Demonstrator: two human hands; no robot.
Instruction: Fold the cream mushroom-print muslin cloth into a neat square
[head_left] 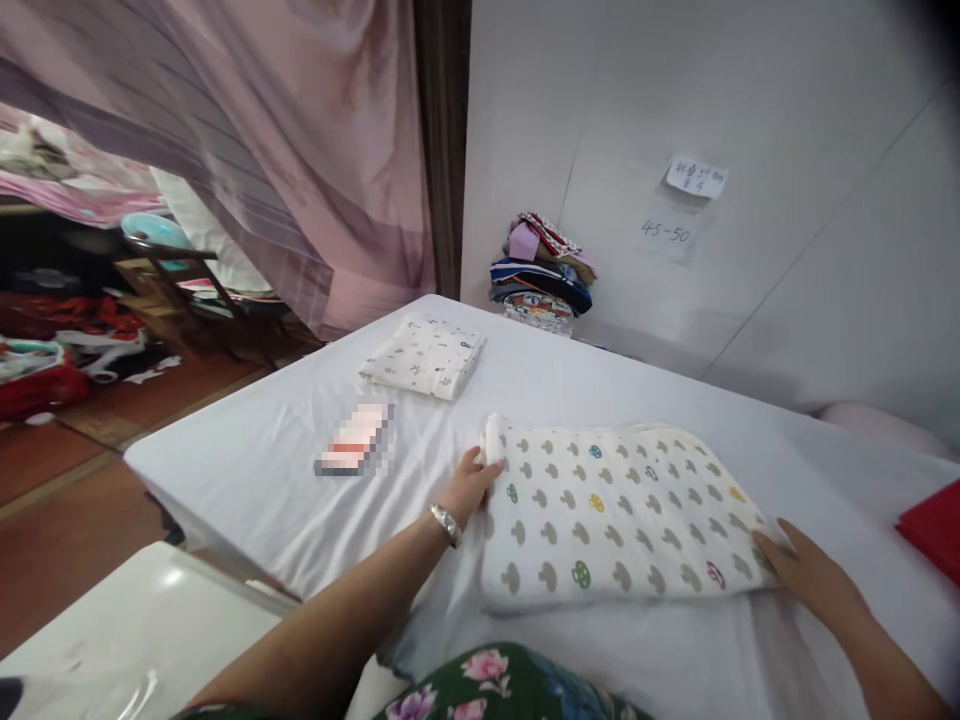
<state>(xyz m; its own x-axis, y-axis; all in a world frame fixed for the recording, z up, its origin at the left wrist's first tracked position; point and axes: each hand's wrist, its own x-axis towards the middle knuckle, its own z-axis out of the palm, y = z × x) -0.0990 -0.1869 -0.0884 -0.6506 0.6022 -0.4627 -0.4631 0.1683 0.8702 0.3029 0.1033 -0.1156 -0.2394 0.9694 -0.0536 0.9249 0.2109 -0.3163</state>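
Observation:
A white cloth printed with grey mushroom shapes [615,510] lies folded over on the white-sheeted table [247,450] in front of me. My left hand [471,487], a metal watch on its wrist, pinches the cloth's left edge near the far corner. My right hand [806,572] rests at the cloth's right end with fingers closed on its edge. A second patterned cloth [424,357], folded into a neat square, lies further back on the left.
A blurred small flat item [356,440] lies left of my left hand. A stack of folded fabrics [541,275] sits against the white wall. A red object [937,525] shows at the right edge. Pink curtain [300,150] and cluttered floor lie left.

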